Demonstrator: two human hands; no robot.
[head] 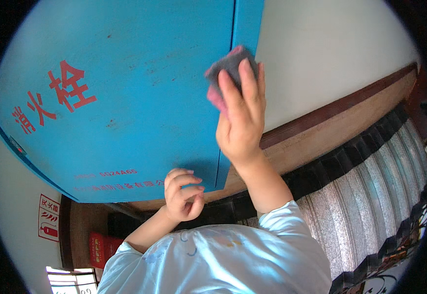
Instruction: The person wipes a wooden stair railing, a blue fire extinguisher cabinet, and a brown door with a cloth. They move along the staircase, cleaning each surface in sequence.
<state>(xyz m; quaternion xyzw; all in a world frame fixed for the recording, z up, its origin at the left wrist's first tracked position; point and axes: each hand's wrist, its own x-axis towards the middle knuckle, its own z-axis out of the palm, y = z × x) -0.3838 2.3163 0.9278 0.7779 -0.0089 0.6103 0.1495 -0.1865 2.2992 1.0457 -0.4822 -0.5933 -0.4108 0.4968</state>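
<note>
My right hand (241,121) presses a folded grey and pink cloth (230,71) against the right edge of a blue metal fire cabinet (154,121), close to the door seam. The fingers lie spread over the cloth, and my thumb is mostly hidden. Lower down, my left hand (184,194) is in front of the cabinet's bottom part with loosely curled fingers and nothing in them. Whether it touches the cabinet I cannot tell. Large red characters (72,86) and smaller red writing mark the door. Dark smudges (142,66) dot its surface.
Granite steps (349,191) with black borders run along the right, below a white wall (331,55) with a brown skirting (338,99). At lower left are a fire extinguisher sign (48,217), a red box (103,250) and a bright window (72,281).
</note>
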